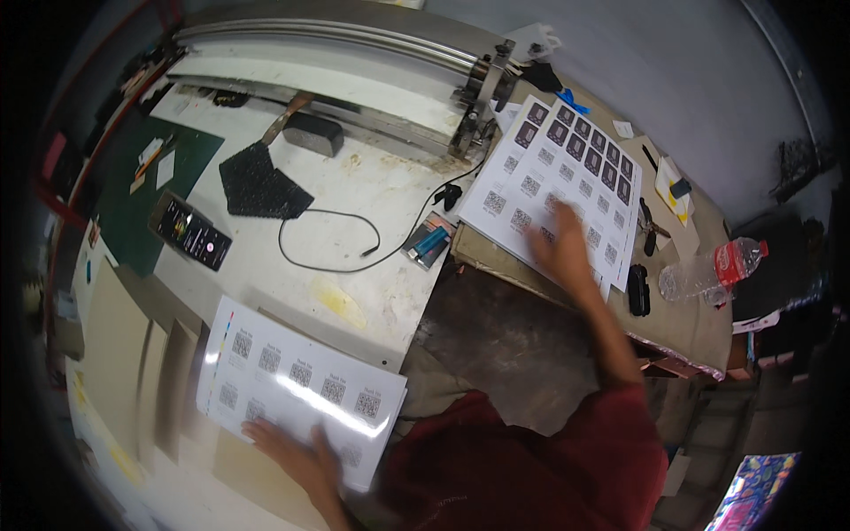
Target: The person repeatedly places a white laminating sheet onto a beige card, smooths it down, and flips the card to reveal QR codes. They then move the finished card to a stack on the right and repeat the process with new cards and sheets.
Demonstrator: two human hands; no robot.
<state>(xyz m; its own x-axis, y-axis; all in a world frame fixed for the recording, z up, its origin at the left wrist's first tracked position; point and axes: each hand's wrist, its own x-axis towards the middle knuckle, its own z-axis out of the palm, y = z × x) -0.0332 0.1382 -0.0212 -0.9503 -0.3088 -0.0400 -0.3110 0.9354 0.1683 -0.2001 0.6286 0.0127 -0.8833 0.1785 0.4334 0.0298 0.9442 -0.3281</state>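
My left hand (pixel 297 456) lies on a glossy white sheet (pixel 292 363) printed with rows of square codes, at the lower left. Its thumb and fingers are spread, and nothing is gripped. Over a pile of printed sheets (pixel 496 181) at the right is my right hand (pixel 565 252), a little blurred by motion. Its thumb and forefinger stand apart with no sheet between them; whether they touch the top sheet I cannot tell. The pile's sheets carry similar codes, with dark rectangles along the far side.
A metal machine with long rollers (pixel 336 40) spans the back. On the white table are a phone (pixel 190 232), a black cloth (pixel 261 184), a dark block (pixel 312 134), a cable (pixel 329 268) and a blue lighter (pixel 431 241). A plastic bottle (pixel 699 273) lies beyond the pile, beside a black case (pixel 637 290).
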